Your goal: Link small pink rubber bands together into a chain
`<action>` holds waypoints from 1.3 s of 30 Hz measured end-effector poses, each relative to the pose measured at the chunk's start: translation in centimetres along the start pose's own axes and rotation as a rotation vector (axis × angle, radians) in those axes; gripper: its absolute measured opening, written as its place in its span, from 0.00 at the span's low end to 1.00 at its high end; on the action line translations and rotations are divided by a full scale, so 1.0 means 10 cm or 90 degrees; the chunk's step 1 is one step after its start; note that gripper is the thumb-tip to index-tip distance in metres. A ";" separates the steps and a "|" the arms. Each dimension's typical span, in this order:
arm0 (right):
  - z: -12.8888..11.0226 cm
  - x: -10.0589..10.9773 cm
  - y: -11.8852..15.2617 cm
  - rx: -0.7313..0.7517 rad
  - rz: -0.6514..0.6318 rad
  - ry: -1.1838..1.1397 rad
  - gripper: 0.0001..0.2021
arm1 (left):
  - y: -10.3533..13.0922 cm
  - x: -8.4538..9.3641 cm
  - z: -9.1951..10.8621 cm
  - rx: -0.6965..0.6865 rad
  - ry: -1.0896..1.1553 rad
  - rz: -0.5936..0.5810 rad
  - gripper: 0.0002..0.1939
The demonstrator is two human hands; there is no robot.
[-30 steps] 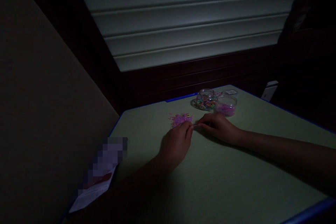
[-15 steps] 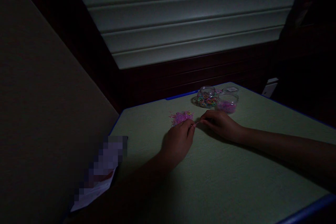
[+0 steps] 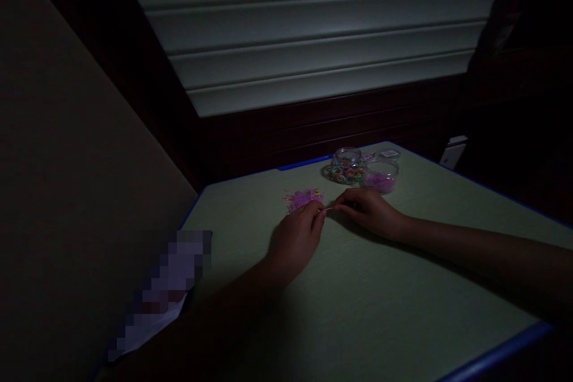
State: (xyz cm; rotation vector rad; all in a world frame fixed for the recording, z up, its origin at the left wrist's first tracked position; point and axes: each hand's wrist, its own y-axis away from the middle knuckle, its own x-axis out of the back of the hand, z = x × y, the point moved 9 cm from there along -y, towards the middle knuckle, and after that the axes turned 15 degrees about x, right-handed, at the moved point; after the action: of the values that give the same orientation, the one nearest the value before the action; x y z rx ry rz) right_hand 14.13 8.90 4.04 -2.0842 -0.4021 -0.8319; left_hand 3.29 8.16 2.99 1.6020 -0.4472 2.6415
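Note:
A thin pale-pink rubber band (image 3: 329, 208) spans the short gap between my two hands, low over the table. My left hand (image 3: 297, 235) pinches its left end between thumb and fingertips. At the other end, my right hand (image 3: 367, 210) has thumb and forefinger closed on it. Just beyond my left fingers lies a pile of small pink bands (image 3: 304, 198), partly covered by that hand. Behind my right hand stands a clear jar with pink bands (image 3: 380, 182) in the bottom. The dim light hides finer detail of the band.
Another clear jar (image 3: 347, 166), full of multicoloured rings, stands at the back. A clear lid (image 3: 388, 155) lies behind the jars. The pale green table (image 3: 358, 304) has a blue edge. On the left lies a blurred-out flat item (image 3: 174, 277); a wall (image 3: 67, 191) rises beside it.
The whole view has shifted slightly, so hands, jars and table sit a little further left. Both hands keep their pinch, with the band still between them.

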 end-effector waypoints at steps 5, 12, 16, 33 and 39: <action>0.03 0.01 0.00 -0.014 0.018 -0.005 0.08 | -0.01 -0.01 -0.04 0.009 0.020 0.004 0.11; 0.04 0.00 0.02 -0.013 0.019 -0.017 0.08 | -0.02 -0.02 -0.05 0.008 0.022 0.013 0.12; 0.04 0.01 0.02 -0.019 0.024 -0.022 0.09 | -0.01 -0.01 -0.03 0.000 0.013 0.015 0.12; 0.08 -0.02 0.02 -0.044 0.022 -0.069 0.10 | -0.01 -0.02 -0.01 -0.025 -0.019 0.017 0.11; 0.17 -0.03 0.05 -0.102 0.012 -0.078 0.16 | 0.00 0.00 -0.02 -0.025 -0.007 0.028 0.10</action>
State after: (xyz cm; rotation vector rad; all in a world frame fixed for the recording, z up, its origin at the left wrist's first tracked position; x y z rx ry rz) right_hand 14.85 9.97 2.81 -2.2922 -0.3918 -0.7484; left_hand 3.15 8.22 2.89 1.6156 -0.5375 2.6377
